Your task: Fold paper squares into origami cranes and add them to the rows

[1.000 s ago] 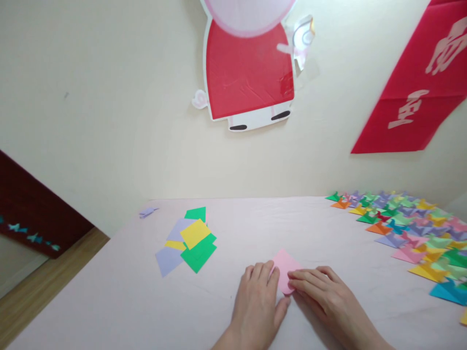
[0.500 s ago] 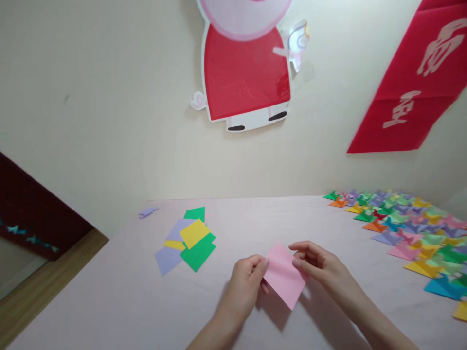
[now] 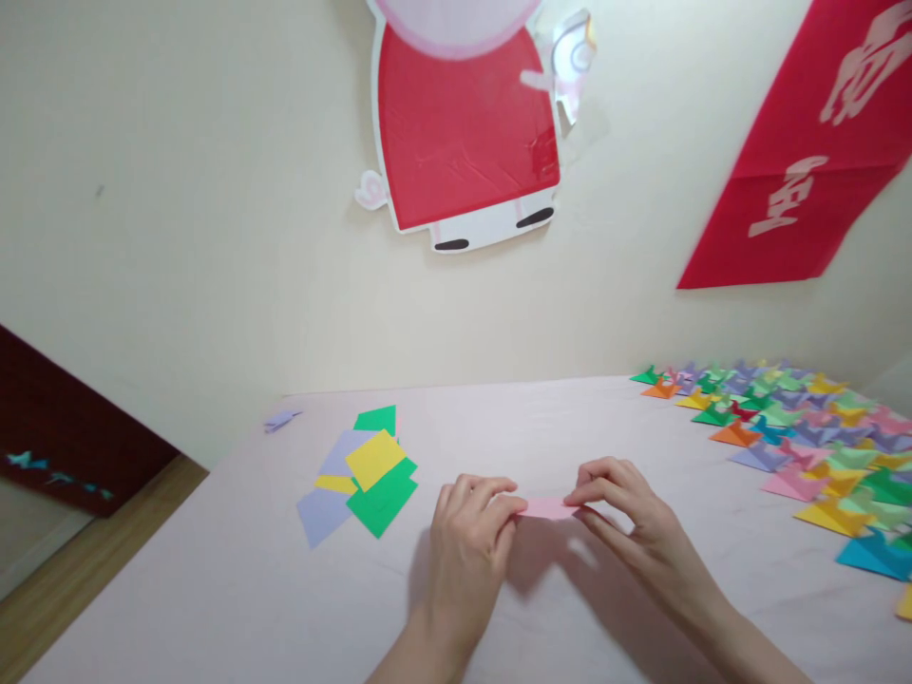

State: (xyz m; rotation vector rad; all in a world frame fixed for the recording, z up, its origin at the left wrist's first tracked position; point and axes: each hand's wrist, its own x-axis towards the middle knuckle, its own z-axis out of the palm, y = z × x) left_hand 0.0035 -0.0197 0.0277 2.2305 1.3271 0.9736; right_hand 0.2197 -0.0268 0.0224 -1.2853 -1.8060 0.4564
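A pink sheet of paper (image 3: 547, 508) is stretched between my two hands, just above the pale tabletop. Only a narrow band of it shows, so I cannot tell whether it is folded or tilted edge-on. My left hand (image 3: 474, 532) pinches its left end between thumb and fingers. At the right end, the thumb and fingers of my right hand (image 3: 627, 513) close on it too. The fingertips cover both ends of the paper.
Left of my hands lie loose paper squares: yellow (image 3: 375, 460), green (image 3: 385, 503) and lilac (image 3: 324, 518). A small folded lilac paper piece (image 3: 281, 421) sits near the back left edge. Rows of colourful folded paper figures (image 3: 805, 427) fill the right side. The wall stands behind the table (image 3: 235, 570).
The pink paper went from a flat, diamond-like spread to a narrow band. My left hand rolled over with its back upward, and both hands now pinch the ends. The view shifted slightly.
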